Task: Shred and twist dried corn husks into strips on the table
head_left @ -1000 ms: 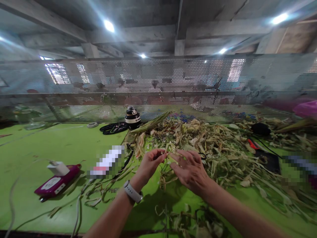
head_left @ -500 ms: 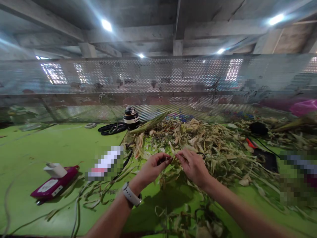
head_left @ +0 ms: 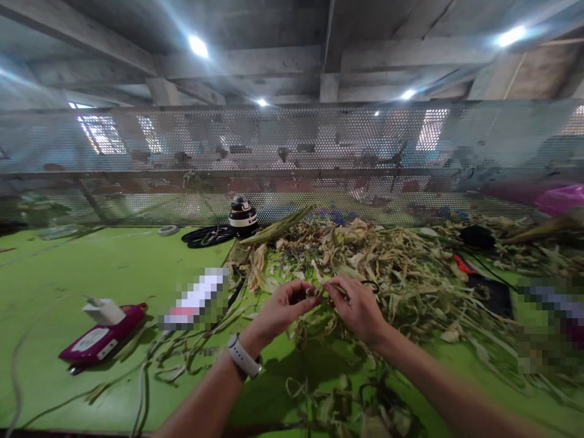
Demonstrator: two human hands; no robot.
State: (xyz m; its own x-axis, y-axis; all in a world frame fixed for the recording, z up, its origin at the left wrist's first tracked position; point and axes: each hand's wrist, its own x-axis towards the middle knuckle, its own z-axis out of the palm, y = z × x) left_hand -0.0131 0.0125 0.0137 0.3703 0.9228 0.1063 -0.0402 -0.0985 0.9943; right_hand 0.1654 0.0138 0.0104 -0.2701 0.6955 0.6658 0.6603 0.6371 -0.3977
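My left hand (head_left: 280,310) is closed in a pinch, thumb against fingertips, over the green tabletop. My right hand (head_left: 360,311) faces it closely, its thumb and fingers also pinched. Between the two sets of fingertips is a small, pale strip of dried corn husk (head_left: 316,269), one end sticking up; its lower part is hidden by the fingers. A large heap of dried husks (head_left: 387,261) lies just beyond and right of my hands. More curled scraps (head_left: 347,404) are on the table below them.
On the left lie a purple power strip (head_left: 98,340) with a white plug (head_left: 104,311) and cables. A black jar-like container (head_left: 243,217) stands at the back beside a coiled black cord (head_left: 207,236). Behind runs a perforated metal screen (head_left: 292,140); people sit beyond it.
My right hand's spread fingers have closed into a pinch. The left hand has shifted slightly right, and the pale loop between the fingertips now shows as a short upright end.
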